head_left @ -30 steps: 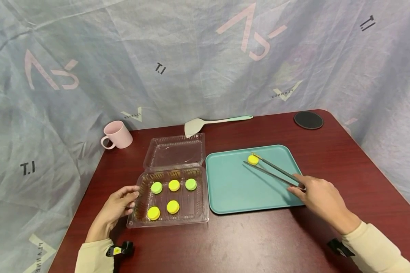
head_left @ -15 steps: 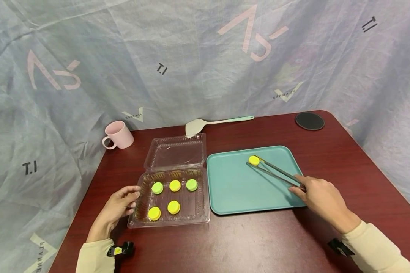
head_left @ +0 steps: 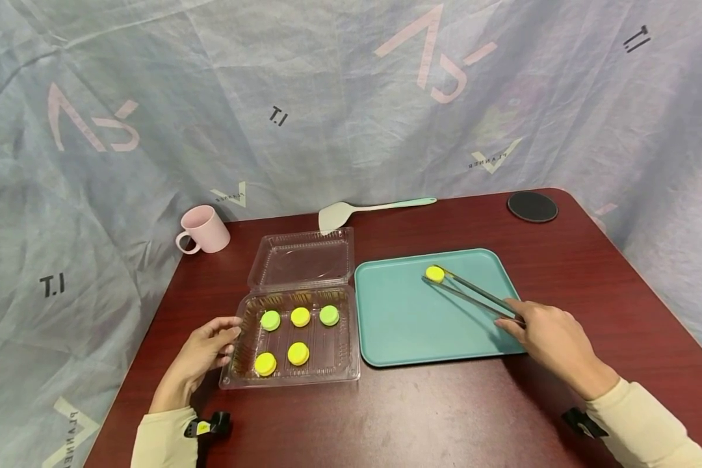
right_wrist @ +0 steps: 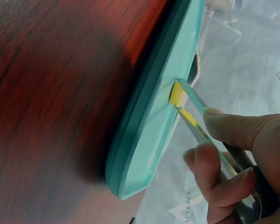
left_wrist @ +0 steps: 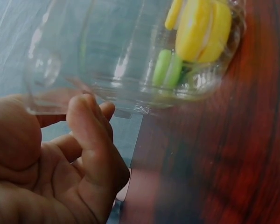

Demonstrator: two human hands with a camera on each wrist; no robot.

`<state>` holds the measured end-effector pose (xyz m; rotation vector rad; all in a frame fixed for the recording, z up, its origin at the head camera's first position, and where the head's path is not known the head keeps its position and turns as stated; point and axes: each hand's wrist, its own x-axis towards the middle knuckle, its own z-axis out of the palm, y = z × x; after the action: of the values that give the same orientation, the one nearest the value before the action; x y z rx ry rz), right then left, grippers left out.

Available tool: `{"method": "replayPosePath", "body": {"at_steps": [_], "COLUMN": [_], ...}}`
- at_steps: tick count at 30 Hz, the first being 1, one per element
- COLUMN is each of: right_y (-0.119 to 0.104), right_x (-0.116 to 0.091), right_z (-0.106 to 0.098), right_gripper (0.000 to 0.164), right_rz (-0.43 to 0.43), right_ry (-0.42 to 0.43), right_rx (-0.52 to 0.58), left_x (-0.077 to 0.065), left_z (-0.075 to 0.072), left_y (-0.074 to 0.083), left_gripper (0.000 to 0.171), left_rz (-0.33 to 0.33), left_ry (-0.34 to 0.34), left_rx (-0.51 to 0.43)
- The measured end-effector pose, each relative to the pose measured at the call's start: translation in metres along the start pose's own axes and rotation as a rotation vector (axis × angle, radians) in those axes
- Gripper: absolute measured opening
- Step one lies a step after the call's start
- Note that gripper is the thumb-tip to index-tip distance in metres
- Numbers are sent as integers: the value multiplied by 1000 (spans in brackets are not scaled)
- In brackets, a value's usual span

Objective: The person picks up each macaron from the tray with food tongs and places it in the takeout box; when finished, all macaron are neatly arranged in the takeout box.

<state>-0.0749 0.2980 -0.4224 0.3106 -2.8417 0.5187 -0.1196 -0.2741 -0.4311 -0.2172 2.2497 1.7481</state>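
Observation:
My left hand (head_left: 201,354) pinches the left rim of an open clear plastic clamshell box (head_left: 335,354). Inside the box lie several macarons: yellow ones like the front yellow macaron (head_left: 298,353), and two green, one being the right green macaron (head_left: 329,315). In the left wrist view, thumb and fingers meet at the box's rim. My right hand (head_left: 556,341) grips metal tongs (head_left: 481,292) over the teal tray (head_left: 398,325). The tongs' tips stand on either side of a single yellow macaron (head_left: 435,273) near the tray's far side; the right wrist view shows them at its edges.
The box's clear lid (head_left: 307,260) lies folded back behind it. A pink mug (head_left: 210,231) stands at the back left, a spatula (head_left: 336,216) lies along the back edge, and a black round coaster (head_left: 532,206) sits at the back right. A grey cloth hangs behind the table.
The near arm of the tongs has come slightly closer to the yellow macaron on the tray, narrowing the gap. My left hand keeps its place at the box's rim.

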Motion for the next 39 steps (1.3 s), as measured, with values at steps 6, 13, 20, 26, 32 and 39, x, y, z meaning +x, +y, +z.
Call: {"method": "replayPosePath", "body": {"at_steps": [6, 13, 20, 26, 32, 39], "right_y": [-2, -7, -14, -20, -26, -33], "right_x": [0, 2, 4, 5, 6, 8], "right_z": [0, -1, -3, -4, -3, -4], "right_gripper": [44, 43, 40, 41, 41, 38], "right_rz": [-60, -93, -127, -173, -264, -316], "right_ry": [84, 107, 112, 138, 200, 217], "right_rx": [13, 15, 26, 41, 58, 68], "left_x": [-1, 0, 0, -1, -1, -2], "left_z": [0, 0, 0, 0, 0, 1], "left_y": [1, 1, 1, 1, 1, 3], "left_gripper": [36, 35, 35, 35, 36, 37], "left_rz": [-7, -3, -6, -8, -11, -12], "left_ry": [4, 9, 12, 11, 12, 7], "left_rx": [4, 11, 2, 2, 8, 0]}}
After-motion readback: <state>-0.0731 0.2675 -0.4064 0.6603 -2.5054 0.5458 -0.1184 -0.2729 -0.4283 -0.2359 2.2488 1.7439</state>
